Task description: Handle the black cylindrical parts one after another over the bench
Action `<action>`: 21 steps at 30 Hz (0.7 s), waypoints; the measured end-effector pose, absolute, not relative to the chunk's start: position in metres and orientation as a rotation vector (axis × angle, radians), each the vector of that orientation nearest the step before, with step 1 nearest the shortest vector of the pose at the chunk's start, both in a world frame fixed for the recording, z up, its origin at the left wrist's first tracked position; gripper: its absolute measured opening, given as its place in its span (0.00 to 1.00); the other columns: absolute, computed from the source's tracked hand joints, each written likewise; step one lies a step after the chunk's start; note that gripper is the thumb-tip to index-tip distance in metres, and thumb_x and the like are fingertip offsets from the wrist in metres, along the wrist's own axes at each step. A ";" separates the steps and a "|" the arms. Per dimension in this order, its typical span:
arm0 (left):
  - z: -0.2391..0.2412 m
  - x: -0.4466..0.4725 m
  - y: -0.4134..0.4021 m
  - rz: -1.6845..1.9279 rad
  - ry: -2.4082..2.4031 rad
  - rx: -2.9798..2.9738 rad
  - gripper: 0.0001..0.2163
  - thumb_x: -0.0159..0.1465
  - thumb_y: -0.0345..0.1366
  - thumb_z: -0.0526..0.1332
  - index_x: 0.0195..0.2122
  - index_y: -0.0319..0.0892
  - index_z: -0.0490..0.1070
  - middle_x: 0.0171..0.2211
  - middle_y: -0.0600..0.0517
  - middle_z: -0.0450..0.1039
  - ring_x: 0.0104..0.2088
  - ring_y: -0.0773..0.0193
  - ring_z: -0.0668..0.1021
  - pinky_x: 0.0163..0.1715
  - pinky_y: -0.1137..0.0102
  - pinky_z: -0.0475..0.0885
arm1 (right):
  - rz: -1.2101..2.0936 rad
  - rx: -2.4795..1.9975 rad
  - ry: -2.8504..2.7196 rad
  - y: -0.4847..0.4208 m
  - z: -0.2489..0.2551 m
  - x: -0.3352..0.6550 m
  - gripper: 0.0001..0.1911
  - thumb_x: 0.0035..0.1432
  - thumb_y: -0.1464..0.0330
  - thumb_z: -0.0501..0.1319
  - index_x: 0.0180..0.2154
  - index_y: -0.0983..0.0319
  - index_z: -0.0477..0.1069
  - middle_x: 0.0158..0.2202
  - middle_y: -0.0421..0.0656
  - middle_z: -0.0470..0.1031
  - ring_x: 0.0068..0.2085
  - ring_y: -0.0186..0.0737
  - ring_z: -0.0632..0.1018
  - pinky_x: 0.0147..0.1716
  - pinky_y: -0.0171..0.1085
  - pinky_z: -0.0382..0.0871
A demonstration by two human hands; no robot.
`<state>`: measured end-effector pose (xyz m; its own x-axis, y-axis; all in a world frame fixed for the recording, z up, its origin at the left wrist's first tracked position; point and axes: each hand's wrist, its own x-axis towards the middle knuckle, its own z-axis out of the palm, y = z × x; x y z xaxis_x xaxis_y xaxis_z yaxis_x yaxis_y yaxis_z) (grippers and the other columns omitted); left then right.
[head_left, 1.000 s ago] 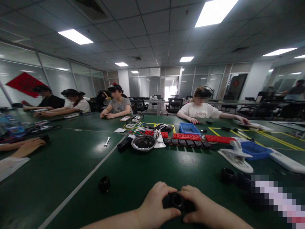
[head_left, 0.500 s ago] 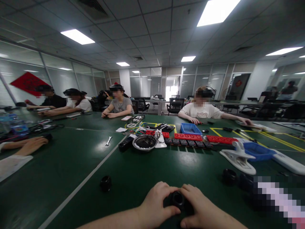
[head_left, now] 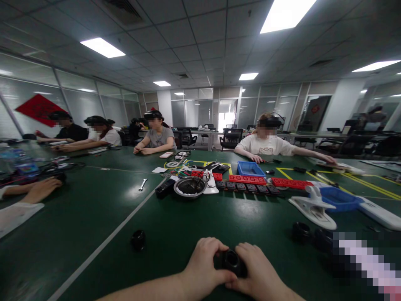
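Between my two hands, low in the middle of the head view, is a black round hollow part (head_left: 232,260) with its dark hole facing up toward me. My left hand (head_left: 203,263) grips it from the left, fingers curled over the far side and thumb along the near side. From the right, my right hand (head_left: 257,267) closes on the same part, its thumb reaching across the near side close to the left thumb. The part's lower side is hidden by my hands. A similar black hollow part (head_left: 138,240) stands on the green table (head_left: 163,267) to the left.
More black hollow parts (head_left: 301,232) are at the right, beside a white clamp-like stand (head_left: 313,211) and a blue tray (head_left: 340,198). Farther off lie a round metal dish (head_left: 190,195), red power strips (head_left: 247,179) and a wrench (head_left: 143,184). Co-workers sit around the table.
The black hollow part has shifted slightly left. My right hand has closed in on it, and its thumb has moved left across the near side.
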<state>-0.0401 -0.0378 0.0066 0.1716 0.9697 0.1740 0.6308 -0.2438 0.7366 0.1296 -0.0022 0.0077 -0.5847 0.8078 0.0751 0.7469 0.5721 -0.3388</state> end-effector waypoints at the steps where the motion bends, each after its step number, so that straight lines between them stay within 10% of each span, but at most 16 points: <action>1: 0.007 -0.039 -0.039 0.894 1.555 1.936 0.22 0.40 0.39 0.74 0.35 0.39 0.72 0.32 0.52 0.69 0.36 0.57 0.70 0.35 0.68 0.64 | 0.353 -1.322 -2.579 -0.003 0.009 0.129 0.25 0.33 0.53 0.69 0.30 0.63 0.69 0.31 0.43 0.70 0.35 0.46 0.68 0.35 0.41 0.57; 10: 0.013 -0.052 -0.034 0.862 1.095 2.053 0.21 0.49 0.32 0.71 0.44 0.45 0.70 0.40 0.52 0.69 0.41 0.60 0.70 0.40 0.71 0.64 | 0.965 -1.019 -2.677 0.008 0.034 0.151 0.16 0.43 0.70 0.66 0.38 0.60 0.71 0.38 0.41 0.69 0.41 0.43 0.68 0.40 0.38 0.60; 21: 0.005 -0.042 -0.036 0.855 1.367 1.985 0.20 0.45 0.37 0.72 0.38 0.41 0.71 0.34 0.53 0.68 0.36 0.60 0.70 0.36 0.70 0.64 | 0.453 -1.298 -2.626 -0.001 0.014 0.132 0.18 0.37 0.59 0.70 0.28 0.63 0.70 0.29 0.41 0.71 0.32 0.42 0.70 0.31 0.37 0.57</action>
<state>-0.0422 -0.0363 0.0048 0.2708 0.9454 0.1811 0.5763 -0.3099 0.7562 0.1325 -0.0006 0.0141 -0.6037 0.7968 0.0241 0.7427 0.5732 -0.3463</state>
